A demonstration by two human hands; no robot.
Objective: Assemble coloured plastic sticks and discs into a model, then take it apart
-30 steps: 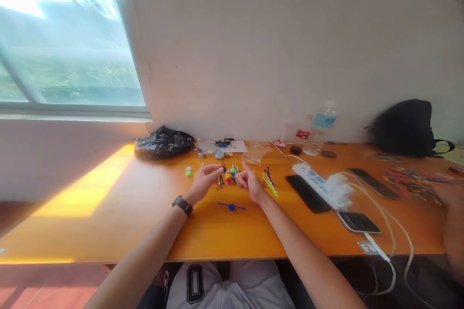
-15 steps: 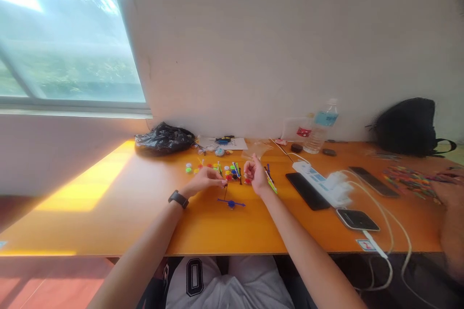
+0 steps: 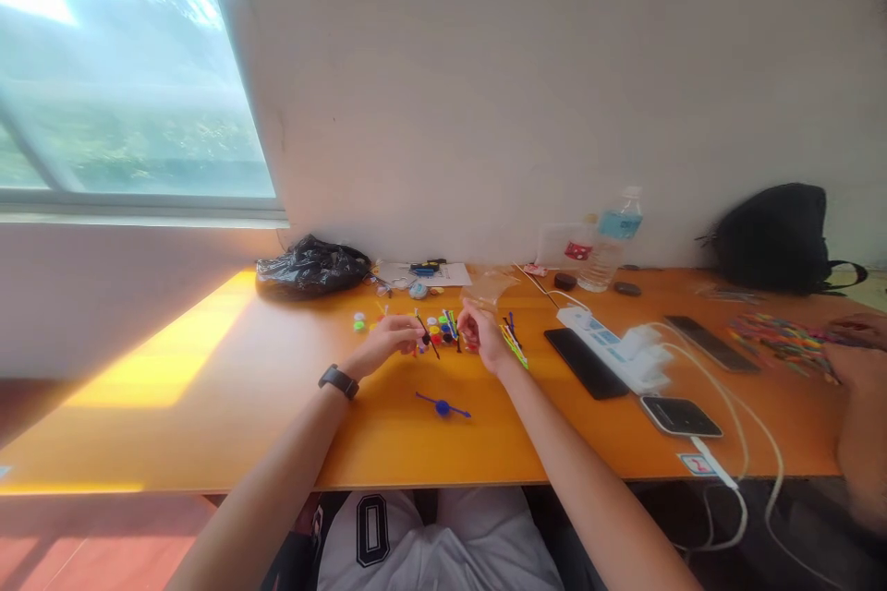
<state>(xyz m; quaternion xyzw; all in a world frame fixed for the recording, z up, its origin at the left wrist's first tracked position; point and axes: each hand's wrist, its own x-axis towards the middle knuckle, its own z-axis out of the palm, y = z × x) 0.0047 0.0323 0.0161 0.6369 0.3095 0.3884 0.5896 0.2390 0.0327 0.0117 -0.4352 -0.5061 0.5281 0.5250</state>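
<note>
My left hand (image 3: 392, 338), with a dark watch on its wrist, is closed in a pinch on a thin black plastic stick with a small black disc (image 3: 426, 339) at its middle. The stick slants down to the right. My right hand (image 3: 483, 336) has its fingers curled together over the pile; whatever they hold is hidden. Between and behind the hands are several coloured discs (image 3: 434, 330) and thin sticks (image 3: 513, 344). Nearer the table's front edge lies a blue stick with a round blue disc (image 3: 443, 408), touched by neither hand.
A black plastic bag (image 3: 311, 268) and a paper sheet (image 3: 454, 274) with small tools sit along the wall. To the right are a black phone (image 3: 586, 363), a white power strip (image 3: 610, 351), cables and a water bottle (image 3: 616, 240). Another person's hand (image 3: 856, 355) is near coloured sticks (image 3: 776, 337).
The black stick in my left hand has swung from near upright above the blue piece to a slant further back. My right hand has lowered slightly, its fingers turning toward the pile.
</note>
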